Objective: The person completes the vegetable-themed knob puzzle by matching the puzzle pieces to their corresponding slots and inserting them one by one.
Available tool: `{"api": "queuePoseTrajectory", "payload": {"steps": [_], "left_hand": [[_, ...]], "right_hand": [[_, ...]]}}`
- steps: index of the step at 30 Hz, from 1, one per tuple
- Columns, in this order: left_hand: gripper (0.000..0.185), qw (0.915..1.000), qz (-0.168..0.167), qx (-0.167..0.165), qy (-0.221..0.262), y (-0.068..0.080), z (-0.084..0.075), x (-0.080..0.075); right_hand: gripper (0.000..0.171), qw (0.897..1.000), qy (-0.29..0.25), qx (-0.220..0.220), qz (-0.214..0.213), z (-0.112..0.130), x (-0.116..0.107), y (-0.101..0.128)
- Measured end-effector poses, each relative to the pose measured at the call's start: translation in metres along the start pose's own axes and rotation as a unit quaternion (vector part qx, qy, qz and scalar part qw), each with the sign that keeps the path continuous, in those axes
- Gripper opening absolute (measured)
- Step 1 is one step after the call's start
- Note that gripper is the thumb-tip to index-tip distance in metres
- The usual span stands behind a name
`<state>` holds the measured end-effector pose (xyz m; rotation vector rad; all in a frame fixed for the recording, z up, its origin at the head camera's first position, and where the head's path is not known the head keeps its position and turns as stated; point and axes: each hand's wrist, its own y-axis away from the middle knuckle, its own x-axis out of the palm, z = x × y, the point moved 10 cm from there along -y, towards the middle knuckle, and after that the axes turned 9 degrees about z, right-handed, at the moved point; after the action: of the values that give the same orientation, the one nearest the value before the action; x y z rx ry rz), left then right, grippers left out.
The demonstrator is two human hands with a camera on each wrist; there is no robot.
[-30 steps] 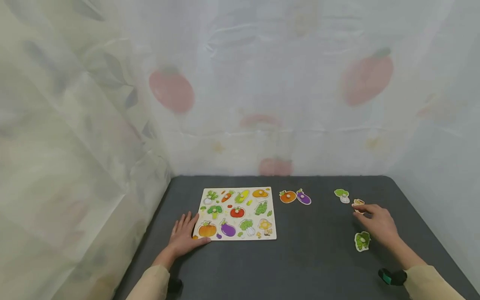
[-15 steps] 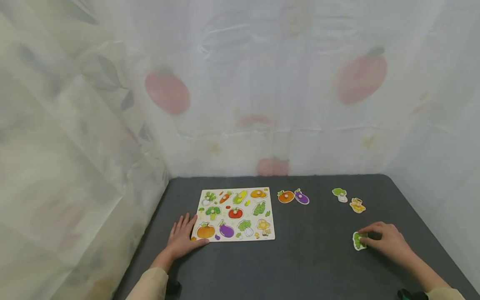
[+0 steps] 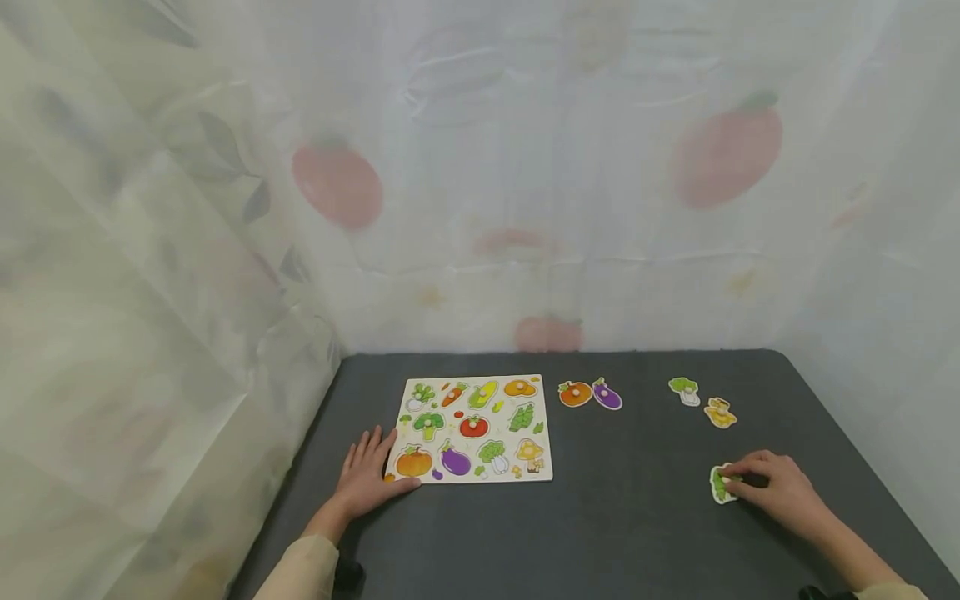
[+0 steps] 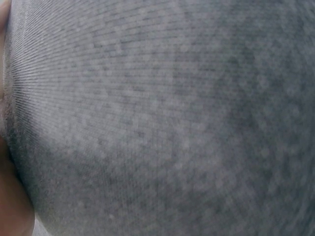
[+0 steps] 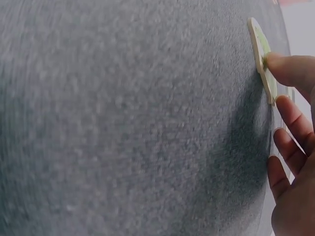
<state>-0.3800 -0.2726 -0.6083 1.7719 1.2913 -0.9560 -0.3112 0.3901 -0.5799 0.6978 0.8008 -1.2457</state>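
Observation:
My left hand [image 3: 362, 479] rests with spread fingers at the left edge of the white vegetable puzzle board [image 3: 450, 417], its thumb along the near left corner. Off to the right, my right hand [image 3: 776, 492] pinches a green vegetable puzzle piece [image 3: 722, 486] between thumb and finger. In the right wrist view that piece [image 5: 257, 46] stands edge-on, the thumb at its small knob and the other fingers loosely bent below. A yellow mushroom puzzle piece [image 3: 720, 412] and a bok choy puzzle piece [image 3: 685, 391] lie farther back, beyond this hand.
Just right of the board, a pumpkin piece [image 3: 575, 394] and an eggplant piece [image 3: 607, 395] lie side by side. The dark grey table [image 3: 600, 533] meets pale printed curtains [image 3: 450, 292] at the back and sides. The left wrist view holds mostly grey cloth [image 4: 162, 113].
My right hand has left the mushroom piece, moved toward the near side and taken the green piece between thumb and finger. The left hand stays at the board.

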Motion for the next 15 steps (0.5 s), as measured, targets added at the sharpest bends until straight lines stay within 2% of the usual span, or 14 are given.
{"api": "queuePoseTrajectory", "payload": {"steps": [7,15], "left_hand": [[0.123,0.9999,0.003,-0.006,-0.013,-0.0045,0.0078,0.0048],[0.124,0.9999,0.005,-0.007,-0.01,-0.0057,0.0078,0.0055]], "right_hand": [[0.018,1.0,-0.004,-0.003,0.005,-0.0025,0.0008,0.0013],[0.017,1.0,-0.003,-0.015,0.008,-0.0037,0.0009,0.001]]}}
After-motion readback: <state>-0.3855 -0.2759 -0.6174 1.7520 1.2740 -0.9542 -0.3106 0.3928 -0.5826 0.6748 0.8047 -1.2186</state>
